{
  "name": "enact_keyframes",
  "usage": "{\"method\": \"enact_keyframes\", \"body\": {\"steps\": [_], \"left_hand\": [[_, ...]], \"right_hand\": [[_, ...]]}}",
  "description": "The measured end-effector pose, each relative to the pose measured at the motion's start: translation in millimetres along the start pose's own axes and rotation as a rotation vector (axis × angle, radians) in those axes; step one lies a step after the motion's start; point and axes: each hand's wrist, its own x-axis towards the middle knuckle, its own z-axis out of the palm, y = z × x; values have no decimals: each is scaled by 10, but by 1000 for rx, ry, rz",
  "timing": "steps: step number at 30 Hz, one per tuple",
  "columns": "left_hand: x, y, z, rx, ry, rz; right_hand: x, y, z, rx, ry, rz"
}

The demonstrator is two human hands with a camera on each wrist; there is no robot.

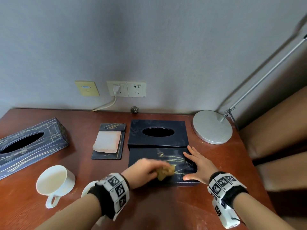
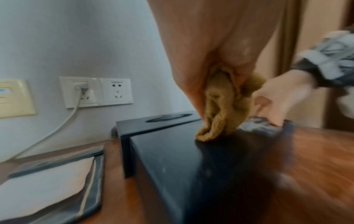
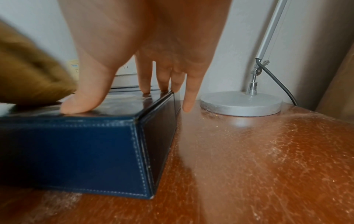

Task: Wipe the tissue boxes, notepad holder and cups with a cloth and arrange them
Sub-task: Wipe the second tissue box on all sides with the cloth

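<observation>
A dark blue tissue box (image 1: 159, 161) (image 3: 76, 148) lies on its side at the desk's centre, gold scratches on its upper face. My left hand (image 1: 146, 168) grips a bunched mustard cloth (image 1: 166, 171) (image 2: 216, 115) and presses it onto that face. My right hand (image 1: 197, 165) (image 3: 145, 63) lies flat with straight fingers on the box's right end. Behind it stands a second blue box (image 1: 157, 132) with an oval opening. The notepad holder (image 1: 109, 141) lies to the left. A white cup (image 1: 54, 181) stands front left; another cup (image 1: 88, 188) peeks out behind my left wrist.
A third scratched blue tissue box (image 1: 31, 145) sits at the far left edge. A silver lamp base (image 1: 212, 127) stands back right, its arm slanting up. Wall sockets (image 1: 126, 88) with a plugged white cable are behind. A brown cushion (image 1: 280, 133) borders the desk's right edge.
</observation>
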Motion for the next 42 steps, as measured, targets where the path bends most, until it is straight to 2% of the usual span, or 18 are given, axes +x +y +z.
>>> {"method": "enact_keyframes", "body": {"steps": [2, 3, 6, 8, 11, 15, 17, 20, 22, 23, 26, 27, 31, 33, 35, 37, 39, 42], "left_hand": [[214, -21, -118, 53, 159, -85], [314, -17, -137, 98, 167, -119], [472, 25, 41, 271, -22, -210], [439, 36, 240, 340, -66, -232], [289, 96, 457, 280, -45, -142], [126, 308, 468, 162, -233, 47], [206, 308, 331, 50, -160, 65], [490, 217, 111, -10, 160, -97], [670, 244, 10, 53, 231, -155], [735, 290, 8, 119, 174, -168], [795, 404, 248, 369, -126, -161], [766, 430, 366, 402, -168, -147], [569, 527, 640, 353, -267, 40], [495, 513, 595, 271, -249, 117], [532, 457, 485, 224, -211, 128], [648, 408, 362, 214, -144, 57], [796, 421, 301, 180, -88, -28], [923, 563, 393, 80, -111, -110]], "right_hand": [[-11, -15, -14, -9, -7, -3], [-20, -17, -26, -5, -13, 3], [-37, -8, -85, 21, -72, 61], [-38, -11, -117, -19, -106, 64], [-36, -8, -124, -68, -106, 54], [-27, 4, -104, -42, -84, 54], [-29, -5, -110, -39, -80, 54], [-47, -25, -114, -40, -70, 49], [-52, -22, -111, -45, -67, 33], [-56, -21, -117, -40, -72, 27], [-56, 2, -134, 0, -104, 26], [-51, 14, -136, 16, -116, 31], [-30, 80, -154, 33, -173, 28], [-63, 109, -230, 32, -218, 8], [-136, 167, -396, 64, -223, 5], [-209, 240, -569, 128, -175, 11], [-275, 290, -696, 225, -59, 35], [-341, 292, -701, 326, 159, 66]]}}
